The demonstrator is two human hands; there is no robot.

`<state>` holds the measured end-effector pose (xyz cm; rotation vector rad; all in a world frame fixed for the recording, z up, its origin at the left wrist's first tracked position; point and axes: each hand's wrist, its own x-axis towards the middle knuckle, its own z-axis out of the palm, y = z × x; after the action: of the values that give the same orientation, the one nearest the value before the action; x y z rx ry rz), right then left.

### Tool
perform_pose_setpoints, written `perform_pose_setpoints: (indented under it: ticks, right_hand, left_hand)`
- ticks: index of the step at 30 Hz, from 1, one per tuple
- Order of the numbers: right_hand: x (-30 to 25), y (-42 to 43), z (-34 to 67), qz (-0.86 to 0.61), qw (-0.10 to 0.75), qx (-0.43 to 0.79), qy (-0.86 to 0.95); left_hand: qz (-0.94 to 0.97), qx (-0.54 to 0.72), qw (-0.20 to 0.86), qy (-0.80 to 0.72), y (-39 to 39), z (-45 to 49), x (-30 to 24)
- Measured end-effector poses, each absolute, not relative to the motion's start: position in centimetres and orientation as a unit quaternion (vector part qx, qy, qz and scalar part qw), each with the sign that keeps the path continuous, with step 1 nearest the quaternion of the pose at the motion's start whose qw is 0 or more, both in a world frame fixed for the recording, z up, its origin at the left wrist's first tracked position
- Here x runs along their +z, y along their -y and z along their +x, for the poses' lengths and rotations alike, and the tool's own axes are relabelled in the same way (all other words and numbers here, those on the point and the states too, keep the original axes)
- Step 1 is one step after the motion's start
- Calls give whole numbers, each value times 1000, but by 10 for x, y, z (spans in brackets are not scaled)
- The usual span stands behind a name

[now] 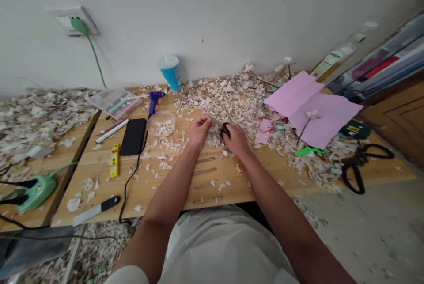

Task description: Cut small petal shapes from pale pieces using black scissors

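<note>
My right hand [236,139] is closed around small scissors with black handles [225,130], their blades pointing toward my left hand. The fingertips of my left hand [200,128] are pinched together just left of the scissors. Whatever they pinch is too small to make out. Thin pale flakes [215,98] lie heaped behind both hands and scattered around them on the wooden table [185,187]. Left of my left hand stands a clear round plastic bowl [149,126] with pale pieces inside.
Leftward lie a blue glue gun [154,100], a black phone [133,137], a yellow packet [114,160] and a scraper [96,210]. A blue cup [170,74] stands by the wall. Pink paper [326,118] and large black-handled shears [356,164] lie rightward.
</note>
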<state>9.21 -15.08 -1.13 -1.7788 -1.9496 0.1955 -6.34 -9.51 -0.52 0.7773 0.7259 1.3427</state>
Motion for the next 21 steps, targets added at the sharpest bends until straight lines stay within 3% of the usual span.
perform_pose_setpoints:
  ticks: [11, 21]
  right_hand:
    - [-13, 150, 93, -646, 248, 64, 719]
    - [-15, 150, 93, -641, 256, 68, 720]
  left_hand:
    - [433, 548, 621, -356, 93, -72, 1]
    - [268, 535, 746, -293, 107, -59, 2]
